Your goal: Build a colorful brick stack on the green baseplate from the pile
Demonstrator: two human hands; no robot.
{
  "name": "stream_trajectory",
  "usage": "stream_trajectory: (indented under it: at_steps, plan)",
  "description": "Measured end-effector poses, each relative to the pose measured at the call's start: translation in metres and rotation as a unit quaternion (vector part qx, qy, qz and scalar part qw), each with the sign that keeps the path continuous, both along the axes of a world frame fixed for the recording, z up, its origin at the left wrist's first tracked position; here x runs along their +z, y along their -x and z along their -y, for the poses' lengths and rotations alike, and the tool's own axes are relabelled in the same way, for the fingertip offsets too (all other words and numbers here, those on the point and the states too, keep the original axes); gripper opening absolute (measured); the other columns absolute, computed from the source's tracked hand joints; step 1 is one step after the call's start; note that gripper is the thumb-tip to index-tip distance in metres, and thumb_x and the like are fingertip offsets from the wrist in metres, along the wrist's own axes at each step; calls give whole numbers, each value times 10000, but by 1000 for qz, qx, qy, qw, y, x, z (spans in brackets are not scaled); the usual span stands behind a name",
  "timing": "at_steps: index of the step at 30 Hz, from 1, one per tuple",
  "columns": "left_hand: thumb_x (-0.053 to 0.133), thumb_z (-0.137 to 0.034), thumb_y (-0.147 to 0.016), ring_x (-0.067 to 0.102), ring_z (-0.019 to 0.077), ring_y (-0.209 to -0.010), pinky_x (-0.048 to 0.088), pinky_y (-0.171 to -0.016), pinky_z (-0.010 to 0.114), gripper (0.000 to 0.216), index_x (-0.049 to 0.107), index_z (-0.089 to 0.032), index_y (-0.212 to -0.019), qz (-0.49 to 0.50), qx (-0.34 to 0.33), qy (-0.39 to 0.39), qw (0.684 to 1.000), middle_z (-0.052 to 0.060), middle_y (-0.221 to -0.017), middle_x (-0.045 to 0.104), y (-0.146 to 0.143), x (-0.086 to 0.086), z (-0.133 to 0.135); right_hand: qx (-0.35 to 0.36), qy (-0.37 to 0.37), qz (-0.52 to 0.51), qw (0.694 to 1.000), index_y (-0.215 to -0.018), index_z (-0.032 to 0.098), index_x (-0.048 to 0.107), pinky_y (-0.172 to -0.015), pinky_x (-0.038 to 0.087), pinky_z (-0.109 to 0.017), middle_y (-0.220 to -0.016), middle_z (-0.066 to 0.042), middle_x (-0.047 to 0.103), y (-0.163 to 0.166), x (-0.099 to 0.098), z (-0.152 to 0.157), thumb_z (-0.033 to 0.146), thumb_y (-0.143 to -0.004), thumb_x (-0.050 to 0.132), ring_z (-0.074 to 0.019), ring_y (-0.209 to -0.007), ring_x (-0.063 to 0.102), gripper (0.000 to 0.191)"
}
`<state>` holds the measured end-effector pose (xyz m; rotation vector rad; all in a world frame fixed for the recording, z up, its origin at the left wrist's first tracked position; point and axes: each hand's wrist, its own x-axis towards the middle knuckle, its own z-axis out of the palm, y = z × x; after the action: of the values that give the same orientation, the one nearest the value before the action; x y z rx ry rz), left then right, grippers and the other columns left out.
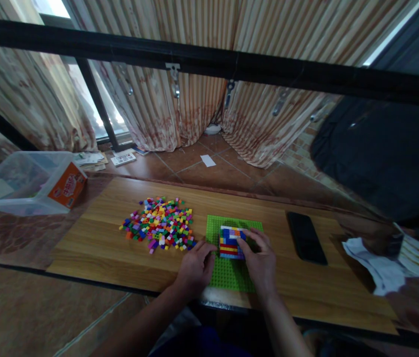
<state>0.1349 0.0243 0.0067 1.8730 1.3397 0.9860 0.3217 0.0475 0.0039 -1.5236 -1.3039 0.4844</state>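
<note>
A green baseplate (231,277) lies on the wooden table (101,243) in front of me. On it stands a small block of stacked bricks (229,243) in blue, red, yellow and white layers. My right hand (259,260) curls round the right side of this block, fingertips on its top edge. Resting at the baseplate's left edge, my left hand (196,265) has its fingers bent and the tips close to the block; whether it holds a brick is hidden. A heap of small loose bricks (159,223) in many colours lies to the left.
A black phone (306,237) lies flat right of the baseplate. At far left stands a clear plastic bin (16,183) with an orange box (68,185). Crumpled white paper (376,263) sits at right. Curtains and a black bar are behind.
</note>
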Motion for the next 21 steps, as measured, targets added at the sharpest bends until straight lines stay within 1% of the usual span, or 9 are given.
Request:
stream_trajectory:
  at_steps: [4,8,11,15,21]
  plan:
    - [478,-160,-881,630,192,-886,484,-752,285,179,636,-188,-960,3,2,9,1000,79,-936,657,0,2,0,-14,16,-3,1000,-1068,189,683,-940,464,-447,-1124,-112,635,1,-1,-7,501,-835,589,-232,-1043,589,401]
    - [480,-157,-878,630,190,-880,488,-771,292,188,643,-188,-966,10,0,14,1000,81,-942,663,0,5,1,-17,43,39,998,-1097,159,667,-936,454,-434,-1104,-134,635,8,1,-15,549,-811,598,-244,-1017,588,489]
    - [490,-153,-870,626,188,-880,489,-788,294,192,645,-198,-974,6,-1,12,1000,72,-935,665,-1,4,1,-22,53,54,997,-1090,165,671,-942,443,-432,-1105,-134,647,11,1,-17,569,-799,600,-250,-1016,588,503]
    - [494,-155,-870,626,182,-869,489,-779,282,185,646,-199,-965,5,2,18,1000,68,-930,662,-1,1,1,-22,67,36,997,-1123,183,659,-925,450,-424,-1110,-122,668,13,-2,-15,573,-797,599,-247,-1000,606,512]
    - [486,-152,-877,621,182,-879,482,-761,272,182,643,-199,-956,-1,6,10,1000,70,-939,652,-2,-3,0,-23,54,41,997,-1085,173,677,-964,423,-439,-1101,-130,679,17,-3,-14,550,-807,595,-257,-1032,597,476]
